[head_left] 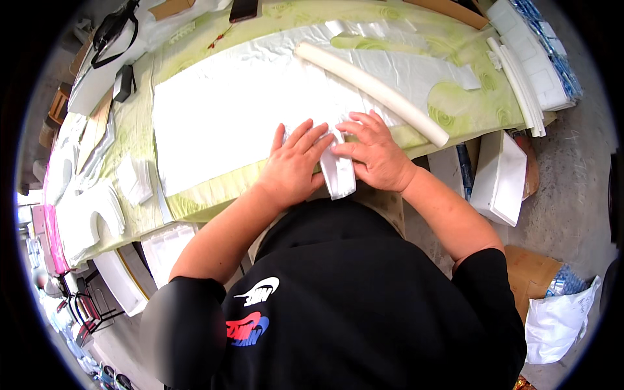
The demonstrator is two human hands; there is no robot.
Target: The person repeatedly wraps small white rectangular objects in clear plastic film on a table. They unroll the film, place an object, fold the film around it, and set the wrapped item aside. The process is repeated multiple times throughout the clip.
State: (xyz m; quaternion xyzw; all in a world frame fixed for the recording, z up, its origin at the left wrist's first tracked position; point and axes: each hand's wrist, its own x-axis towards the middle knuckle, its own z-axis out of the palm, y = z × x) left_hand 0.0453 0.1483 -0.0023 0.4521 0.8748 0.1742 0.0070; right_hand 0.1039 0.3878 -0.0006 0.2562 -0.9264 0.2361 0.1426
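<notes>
A narrow folded strip of white plastic film (339,175) lies at the table's near edge in front of me, its lower end hanging past the edge. On its left my left hand (292,162) rests with fingers stretched out, its fingertips and thumb close against the strip. From the other side my right hand (380,155) grips the strip with bent fingers over its upper part. Under and beyond both hands spreads a large white sheet (227,110), flat on the table. A long cream-coloured tube (374,91) lies slantwise on it, beyond my right hand.
A green patterned cloth (188,201) covers the table. White curved pieces (97,214) and a small clear packet (135,180) lie at the left. White strips (520,84) lie on the right edge. Below right are a white box (499,179), a cardboard box (530,273) and a white bag (558,325).
</notes>
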